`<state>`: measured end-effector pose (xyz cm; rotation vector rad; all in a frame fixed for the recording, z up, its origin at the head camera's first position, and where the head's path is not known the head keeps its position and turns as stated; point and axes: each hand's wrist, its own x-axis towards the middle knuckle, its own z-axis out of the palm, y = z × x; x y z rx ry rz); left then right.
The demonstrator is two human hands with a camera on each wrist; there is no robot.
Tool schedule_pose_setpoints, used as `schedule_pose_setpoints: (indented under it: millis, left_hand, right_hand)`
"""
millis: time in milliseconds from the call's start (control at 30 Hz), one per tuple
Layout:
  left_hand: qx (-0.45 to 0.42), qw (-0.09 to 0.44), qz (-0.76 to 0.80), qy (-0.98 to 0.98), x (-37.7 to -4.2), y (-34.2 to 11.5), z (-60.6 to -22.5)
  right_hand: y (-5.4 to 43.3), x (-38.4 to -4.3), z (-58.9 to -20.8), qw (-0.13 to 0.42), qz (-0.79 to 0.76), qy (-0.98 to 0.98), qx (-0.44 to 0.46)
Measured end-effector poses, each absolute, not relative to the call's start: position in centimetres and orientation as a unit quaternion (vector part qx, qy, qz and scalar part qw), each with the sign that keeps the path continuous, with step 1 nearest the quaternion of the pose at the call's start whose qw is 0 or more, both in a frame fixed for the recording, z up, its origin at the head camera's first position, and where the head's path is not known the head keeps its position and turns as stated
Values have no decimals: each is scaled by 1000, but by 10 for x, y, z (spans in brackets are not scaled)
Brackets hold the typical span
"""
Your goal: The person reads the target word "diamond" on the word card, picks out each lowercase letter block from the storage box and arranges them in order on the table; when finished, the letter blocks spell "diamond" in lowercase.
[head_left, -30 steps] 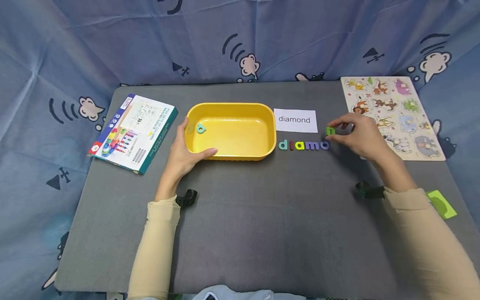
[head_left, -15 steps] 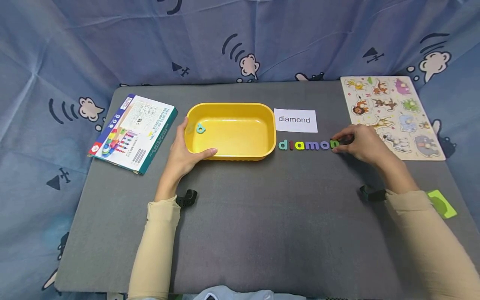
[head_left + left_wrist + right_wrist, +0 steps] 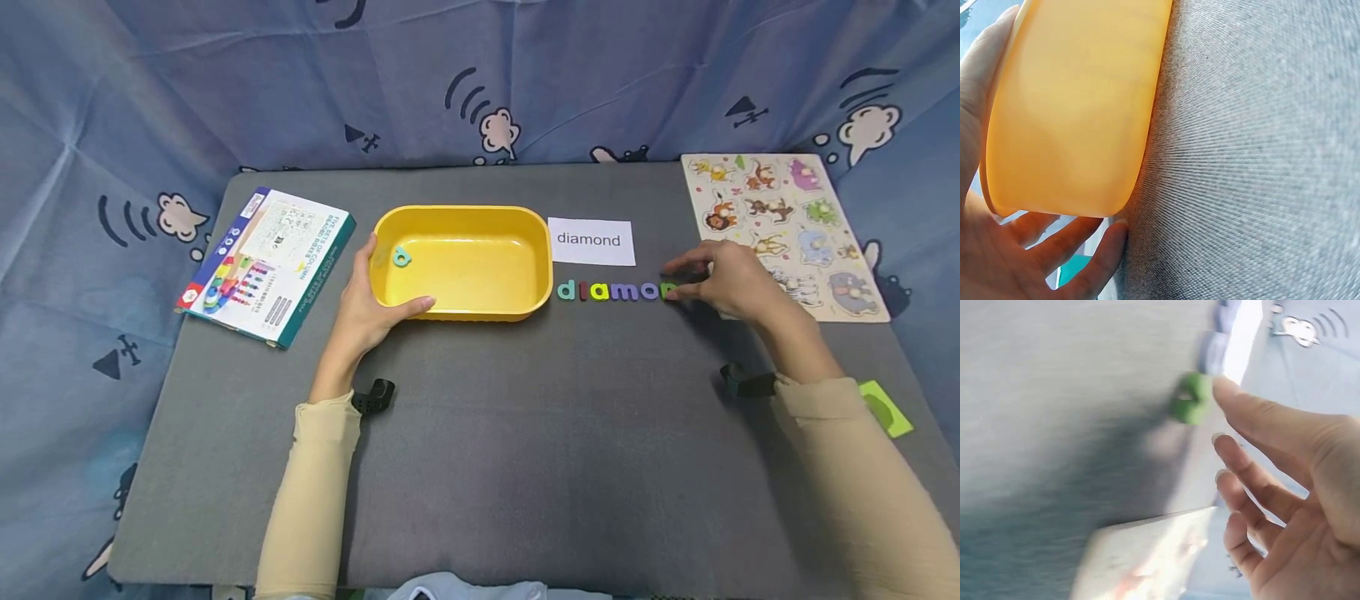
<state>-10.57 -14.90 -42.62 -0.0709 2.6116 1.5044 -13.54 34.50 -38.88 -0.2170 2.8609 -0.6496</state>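
In the head view my left hand [image 3: 367,312] holds the left end of a yellow plastic tray [image 3: 461,310], thumb over the front rim. The left wrist view has its fingers against the tray's outer end wall [image 3: 1079,112]. A teal letter [image 3: 402,257] lies inside the tray. To the tray's right, several letters stand in a row, among them a teal d [image 3: 566,290] and a purple o [image 3: 649,291]. My right hand [image 3: 723,279] hovers at the row's right end, fingers spread apart beside a green letter n [image 3: 1190,400] on the table, partly hidden in the head view.
Above the letters lies a white card [image 3: 591,242] reading "diamond". An animal puzzle board [image 3: 810,275] is at the back right, and a boxed toy [image 3: 266,262] at the back left. A lime-green piece [image 3: 887,410] sits by the right sleeve on the grey table [image 3: 525,450].
My right hand has set the green n down after the o and let go of it, its fingers now loosened from the letter. The left hand and tray have stayed still.
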Motion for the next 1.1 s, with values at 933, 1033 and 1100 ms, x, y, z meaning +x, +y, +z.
schedule_pose_setpoints:
  millis: [933,1033,1100]
  left_hand:
    - [-37,79,491,867,-109,-148,-422]
    - [-35,77,491,867,-109,-148,-423]
    - [-34,75,491,867,-108,-148,-423]
  right_hand:
    - [94,-197,-368,156,-356,891,-234]
    - [78,-196,-377,202,-335,887,-247]
    - [69,-195,-383,225,-317,883,-263]
